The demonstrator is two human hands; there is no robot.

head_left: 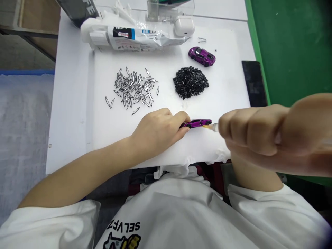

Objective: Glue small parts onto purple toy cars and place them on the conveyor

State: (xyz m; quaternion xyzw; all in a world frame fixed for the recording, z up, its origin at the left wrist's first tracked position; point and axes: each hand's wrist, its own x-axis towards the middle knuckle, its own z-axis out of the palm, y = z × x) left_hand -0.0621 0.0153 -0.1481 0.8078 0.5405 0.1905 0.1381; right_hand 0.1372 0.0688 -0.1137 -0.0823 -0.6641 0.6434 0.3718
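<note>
My left hand (160, 129) pinches one end of a purple toy car (198, 123) between thumb and fingers, holding it just over the white work surface. To its right, my right hand (249, 129) is closed in a fist around a slim white tool (215, 127) with a yellow tip. That tip is at the side of the car near its free end; whether it touches cannot be told. Most of the tool is hidden inside the fist, and the hand is partly blurred. Ahead lies a heap of small glossy black parts (190, 82). A second purple toy car (201, 56) stands behind it.
Thin black-outlined oval pieces (133, 88) lie scattered left of the black heap. A white plastic pack (147, 38), a white earbud case (184, 26) and a clear box (171, 10) line the back. A dark phone-like slab (254, 83) lies at the right edge.
</note>
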